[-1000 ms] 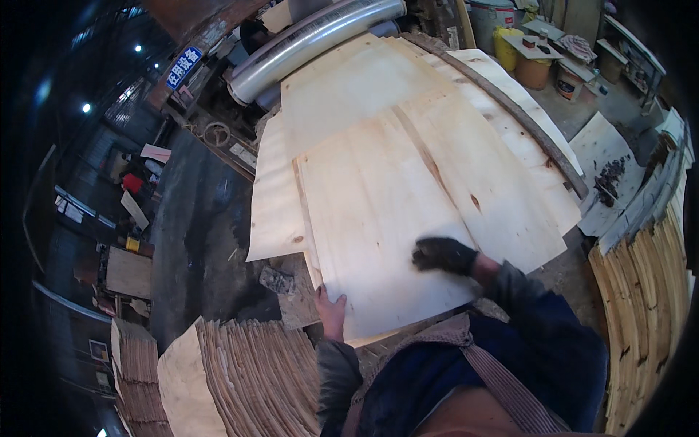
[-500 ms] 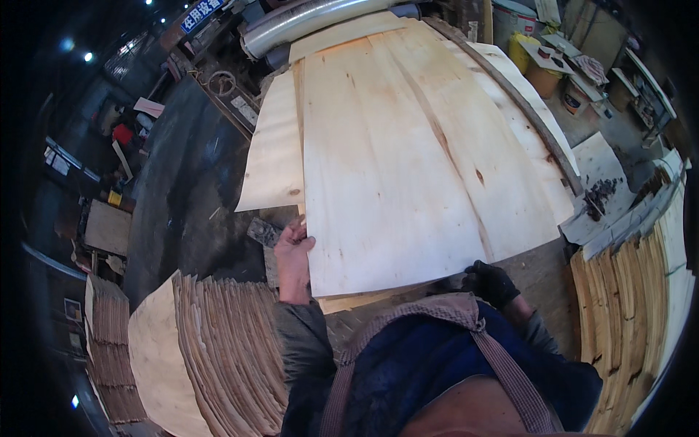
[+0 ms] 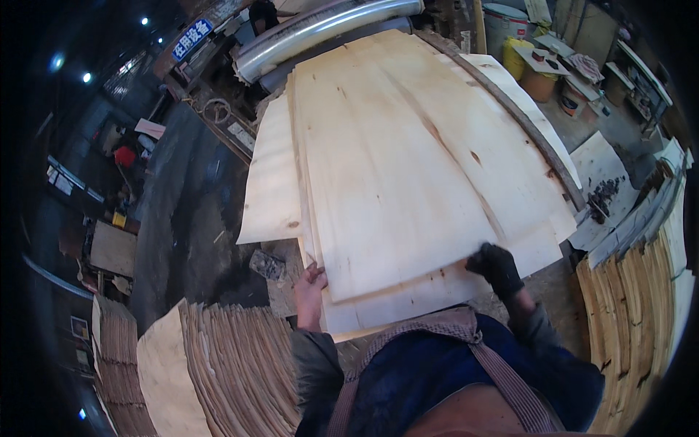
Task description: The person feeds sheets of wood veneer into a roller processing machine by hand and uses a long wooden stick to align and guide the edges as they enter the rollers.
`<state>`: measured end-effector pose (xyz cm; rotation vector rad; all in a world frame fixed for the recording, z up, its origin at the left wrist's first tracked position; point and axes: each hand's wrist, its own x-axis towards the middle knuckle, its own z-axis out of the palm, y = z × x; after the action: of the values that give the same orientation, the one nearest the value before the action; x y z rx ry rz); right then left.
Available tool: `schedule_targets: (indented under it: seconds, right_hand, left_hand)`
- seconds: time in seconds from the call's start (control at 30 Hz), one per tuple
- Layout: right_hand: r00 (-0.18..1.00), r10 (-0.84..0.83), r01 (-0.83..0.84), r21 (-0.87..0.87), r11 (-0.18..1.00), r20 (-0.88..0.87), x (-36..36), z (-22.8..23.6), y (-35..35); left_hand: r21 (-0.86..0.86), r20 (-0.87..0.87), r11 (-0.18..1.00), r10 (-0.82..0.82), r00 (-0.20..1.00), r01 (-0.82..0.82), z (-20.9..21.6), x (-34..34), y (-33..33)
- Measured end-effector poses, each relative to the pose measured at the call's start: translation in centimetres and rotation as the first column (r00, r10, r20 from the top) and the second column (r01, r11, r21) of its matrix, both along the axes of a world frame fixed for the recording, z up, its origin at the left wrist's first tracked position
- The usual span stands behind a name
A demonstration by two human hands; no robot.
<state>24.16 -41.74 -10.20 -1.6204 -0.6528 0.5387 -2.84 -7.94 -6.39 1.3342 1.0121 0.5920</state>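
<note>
A wide, pale wood veneer sheet (image 3: 397, 182) with a long brown grain streak lies on top of other sheets in front of me. Along its near edge, my right hand (image 3: 496, 271), in a black glove, is closed on the sheet's border. My bare left hand (image 3: 311, 291) grips the left near corner area with curled fingers; whether it pinches one sheet or several is hidden. Beneath the top sheet, a strip of a lower veneer sheet (image 3: 408, 297) shows on my side. Another veneer sheet (image 3: 268, 178) sticks out at the left.
Beyond the sheets is a machine with a shiny metal roller (image 3: 328, 33). A dark curved bar (image 3: 520, 120) runs along the right side. Veneer stacks stand at lower left (image 3: 237, 357) and right (image 3: 630, 313). Buckets and boards (image 3: 539, 76) fill the far right.
The top sheet has slid away from me toward the roller, baring a strip of the sheet below. My right hand has moved forward with its edge; my left hand sits nearer the lower corner.
</note>
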Motion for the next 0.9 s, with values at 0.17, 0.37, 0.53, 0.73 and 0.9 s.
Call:
schedule_targets:
  seconds: [0.17,0.37,0.53,0.73,0.9]
  right_hand:
    - [0.697,0.250,0.164,0.489,0.857,-0.672,7.8,-1.4,10.7]
    - [0.650,0.340,0.209,0.590,0.780,-0.680,15.3,-2.7,24.4]
    - [0.246,0.547,0.020,0.568,0.823,-0.800,12.3,-4.0,23.7]
    - [0.337,0.506,-0.182,0.473,0.862,-0.794,-1.2,-2.3,9.6]
    - [0.354,0.409,-0.265,0.329,0.906,-0.841,-6.5,-0.5,1.0]
  left_hand:
    - [0.506,-0.670,0.754,0.038,0.741,0.418,-2.6,-0.8,-1.1]
    - [0.576,-0.614,0.740,0.110,0.782,0.348,-5.8,-0.3,-2.4]
    - [0.474,-0.533,0.834,0.017,0.846,0.282,-6.0,-1.4,-1.2]
    - [0.022,-0.060,0.990,-0.135,0.989,0.136,0.7,-0.7,-1.8]
    - [0.164,0.005,0.971,-0.179,0.984,0.176,3.8,-0.1,-2.4]
